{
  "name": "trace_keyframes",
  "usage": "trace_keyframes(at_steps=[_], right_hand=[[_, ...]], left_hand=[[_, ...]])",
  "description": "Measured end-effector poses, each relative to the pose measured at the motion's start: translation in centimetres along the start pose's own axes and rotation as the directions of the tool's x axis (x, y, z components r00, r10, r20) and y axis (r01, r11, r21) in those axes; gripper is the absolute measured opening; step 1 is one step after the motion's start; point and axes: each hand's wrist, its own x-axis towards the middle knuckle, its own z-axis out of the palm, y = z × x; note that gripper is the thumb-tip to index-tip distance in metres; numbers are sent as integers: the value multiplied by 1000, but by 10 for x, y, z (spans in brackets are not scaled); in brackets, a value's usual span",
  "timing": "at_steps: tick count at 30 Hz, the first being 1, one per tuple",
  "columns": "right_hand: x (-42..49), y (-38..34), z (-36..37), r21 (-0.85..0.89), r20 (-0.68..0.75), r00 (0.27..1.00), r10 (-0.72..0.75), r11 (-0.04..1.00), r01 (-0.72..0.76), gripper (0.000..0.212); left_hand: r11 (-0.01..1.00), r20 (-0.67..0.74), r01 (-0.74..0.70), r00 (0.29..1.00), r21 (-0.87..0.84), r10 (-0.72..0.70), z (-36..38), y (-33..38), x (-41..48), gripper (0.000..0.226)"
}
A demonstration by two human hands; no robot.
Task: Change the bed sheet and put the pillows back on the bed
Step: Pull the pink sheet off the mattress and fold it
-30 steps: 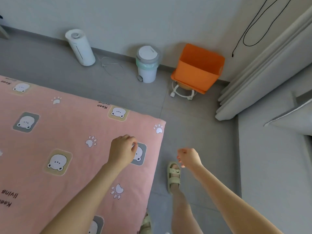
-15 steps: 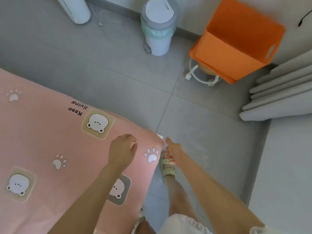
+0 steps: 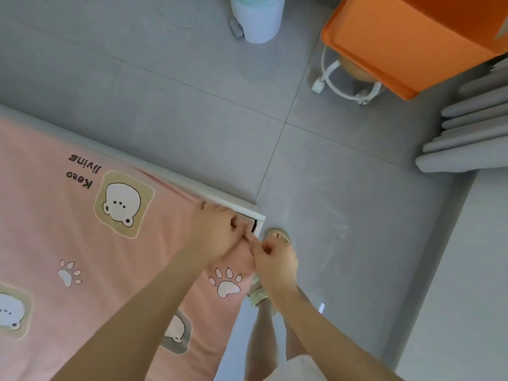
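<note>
Grey tiled floor (image 3: 165, 105), pink bear-print bed sheet (image 3: 55, 215) over white bed-frame corner (image 3: 247, 209), left hand (image 3: 217, 232) gripping sheet corner, right hand (image 3: 275, 259) apparently pinching same edge.

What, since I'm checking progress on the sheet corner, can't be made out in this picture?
Head view:
Pink sheet corner: covered by left hand and right hand; whether either grip holds fabric is unclear.
Dark gap beside the left hand: too small to identify.
White bin: top cut off by the frame edge.
Orange box: cut off top and right; inside unseen.
</note>
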Motion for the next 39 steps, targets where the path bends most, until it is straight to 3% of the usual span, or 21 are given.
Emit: trace_keyframes(at_steps=[2, 4, 7, 9, 12, 14, 18, 20, 23, 26, 28, 30, 32, 34, 35, 37, 39], right_hand=[[-11, 3, -1, -12, -14, 996, -90, 996, 89, 56], [-5, 6, 0, 2, 28, 998, -57, 998, 57, 46], [20, 4, -3, 220, 192, 960, 204, 944, -245, 34], [34, -1, -7, 219, 297, 882, 367, 873, -437, 31], [49, -5, -6, 141, 431, 778, 457, 817, -559, 38], [54, -3, -1, 87, 475, 747, 465, 820, -566, 41], [47, -2, -6, 117, 473, 790, 389, 861, -494, 28], [32, -8, -16, 144, 457, 825, 331, 888, -436, 27], [2, -19, -34, 271, 463, 878, 120, 924, -269, 18], [-12, -36, -49, 343, 364, 920, -144, 939, 11, 22], [-9, -46, -50, 268, 265, 932, -248, 947, 176, 15], [6, -42, -43, 160, 250, 921, -299, 951, 265, 28], [17, -30, -35, 19, 359, 862, -357, 927, 376, 49], [26, -18, -25, -246, 439, 822, -363, 831, 499, 62], [29, -13, -19, -396, 415, 835, -361, 755, 523, 61], [36, -10, -13, -601, 259, 884, -389, 652, 463, 33], [37, -12, -17, -629, 114, 876, -468, 648, 429, 22]], left_hand=[[995, 90, 15, 996, 98, -24, -4, 0, 4, 44], [991, 135, 5, 991, 134, -23, -8, -1, 7, 27], [981, 210, -20, 977, 195, -22, -10, 2, 15, 23], [975, 223, -21, 974, 222, -30, -10, 8, 19, 19], [967, 203, -12, 978, 253, -41, -9, 9, 22, 19], [966, 177, -11, 984, 258, -36, -8, 7, 22, 16], [943, 100, -100, 992, 318, 71, -14, 13, 15, 14], [955, 39, -129, 992, 267, 123, -21, 14, 5, 12], [994, -94, -89, 992, -64, 83, -44, 8, -18, 11], [911, -200, -50, 979, -408, -35, -82, 4, -41, 20], [890, -247, -62, 967, -452, -58, -103, -1, -56, 17], [905, -275, -102, 961, -414, -18, -116, -7, -69, 16], [902, -267, -126, 964, -413, 12, -121, -12, -78, 13], [901, -262, -124, 965, -415, 13, -123, -14, -82, 12], [899, -267, -127, 964, -418, 12, -124, -13, -84, 15], [888, -267, -122, 964, -443, -1, -126, -14, -91, 14], [900, -264, -72, 963, -429, -48, -126, -18, -97, 16]])
